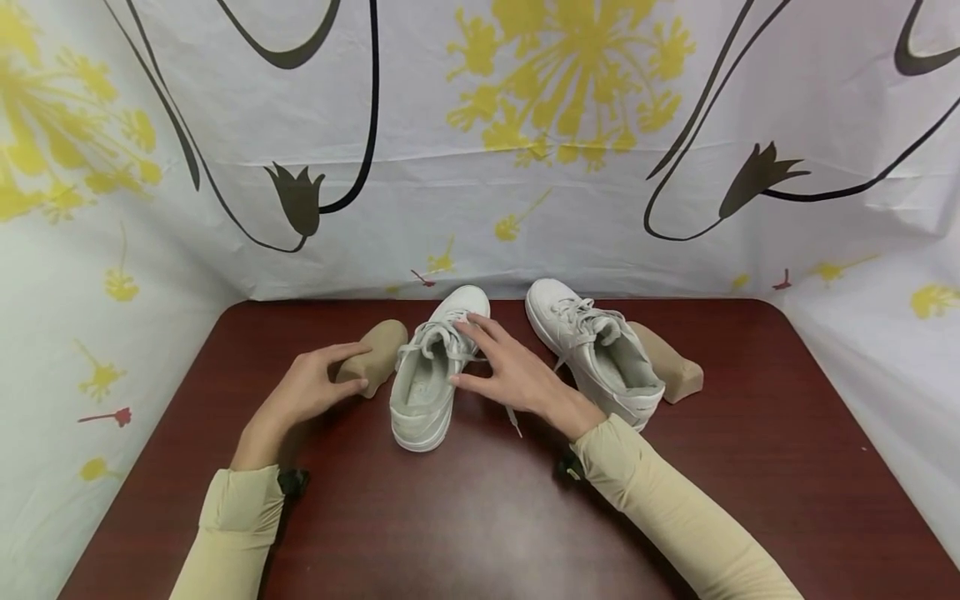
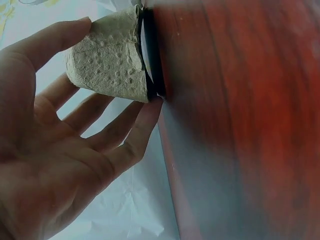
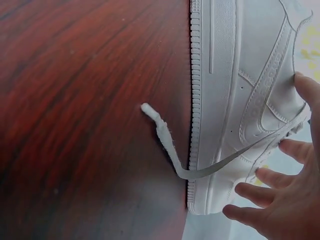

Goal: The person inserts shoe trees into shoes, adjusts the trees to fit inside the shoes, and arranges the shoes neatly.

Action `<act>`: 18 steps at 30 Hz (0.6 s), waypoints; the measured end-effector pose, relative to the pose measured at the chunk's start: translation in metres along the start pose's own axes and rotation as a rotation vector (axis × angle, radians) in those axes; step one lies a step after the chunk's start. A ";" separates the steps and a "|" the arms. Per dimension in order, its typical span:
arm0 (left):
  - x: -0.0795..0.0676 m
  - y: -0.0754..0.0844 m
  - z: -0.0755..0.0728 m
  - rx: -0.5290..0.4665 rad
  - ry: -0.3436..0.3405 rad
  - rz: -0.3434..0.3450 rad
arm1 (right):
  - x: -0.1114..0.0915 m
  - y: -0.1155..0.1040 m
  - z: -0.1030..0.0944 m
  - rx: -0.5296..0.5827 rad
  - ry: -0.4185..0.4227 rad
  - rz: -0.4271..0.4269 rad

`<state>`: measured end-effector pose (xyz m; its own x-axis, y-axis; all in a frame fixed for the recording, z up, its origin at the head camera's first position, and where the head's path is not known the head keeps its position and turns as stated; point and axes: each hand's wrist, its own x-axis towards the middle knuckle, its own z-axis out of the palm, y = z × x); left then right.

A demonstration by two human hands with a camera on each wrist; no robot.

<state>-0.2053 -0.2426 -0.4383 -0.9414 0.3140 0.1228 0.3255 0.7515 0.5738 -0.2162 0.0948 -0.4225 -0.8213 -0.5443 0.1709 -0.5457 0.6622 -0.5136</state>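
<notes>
Toward the left of the table, my left hand (image 1: 303,387) holds a tan moulded-pulp shoe insert (image 1: 385,350), its thumb on the near side and fingers round the far side. In the left wrist view, the insert (image 2: 107,62) shows a bumpy end between thumb and fingers, low at the table. Just right of it stands a white sneaker (image 1: 423,425), upright, toe away from me, laces loose. My right hand (image 1: 517,371) is spread beside this shoe, fingertips at its laces and thumb near the collar. One lace end (image 3: 165,135) trails onto the table in the right wrist view.
A second white sneaker (image 1: 551,312) stands to the right, partly behind my right wrist. Another tan insert (image 1: 671,367) lies against its right side. Behind the dark red table (image 1: 450,533) hangs a patterned white sheet (image 1: 480,225), which also covers both sides.
</notes>
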 end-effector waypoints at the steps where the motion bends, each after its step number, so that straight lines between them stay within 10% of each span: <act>1: 0.000 0.000 0.001 -0.003 0.002 0.001 | 0.000 0.000 0.000 0.002 0.001 0.002; 18: -0.004 0.004 0.001 -0.033 0.041 0.034 | 0.002 0.003 0.003 0.017 0.012 0.008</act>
<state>-0.2004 -0.2401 -0.4372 -0.9328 0.3149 0.1752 0.3552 0.7212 0.5948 -0.2193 0.0941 -0.4258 -0.8274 -0.5329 0.1771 -0.5367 0.6575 -0.5288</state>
